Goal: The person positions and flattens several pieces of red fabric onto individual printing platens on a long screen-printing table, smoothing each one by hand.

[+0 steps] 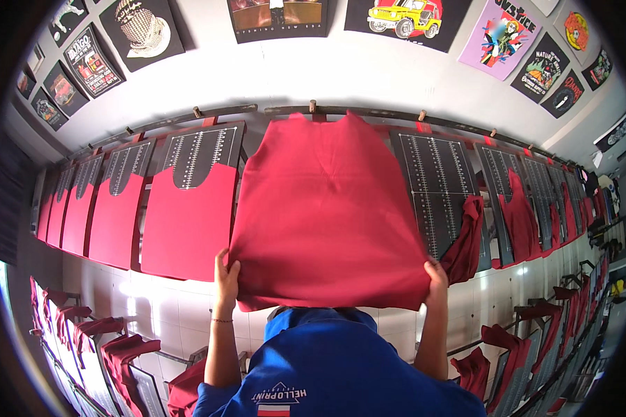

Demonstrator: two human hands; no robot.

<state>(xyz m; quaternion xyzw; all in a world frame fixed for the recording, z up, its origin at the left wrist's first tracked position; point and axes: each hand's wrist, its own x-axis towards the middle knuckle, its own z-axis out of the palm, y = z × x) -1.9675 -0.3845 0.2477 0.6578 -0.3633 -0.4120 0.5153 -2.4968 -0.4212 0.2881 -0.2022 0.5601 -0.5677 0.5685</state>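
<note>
A large red fabric shirt panel [330, 222] is spread out before me, its far edge close to the wall-side rail. My left hand [227, 276] is closed on the panel's near left side, thumb on top. At the near right side my right hand [435, 279] grips the same panel. The cloth between the hands is fairly taut, with a small crease in its upper middle. It hides whatever board lies under it; I cannot tell how much of it touches a board.
Left of the panel, several boards carry flat red pieces [188, 222] with curved neck cutouts. To the right is a dark board [438, 181] with white ruler marks, a bunched red cloth [467, 240] beside it. A wooden rail [358, 113] runs behind. More cloth-hung racks [129, 354] stand on both near sides.
</note>
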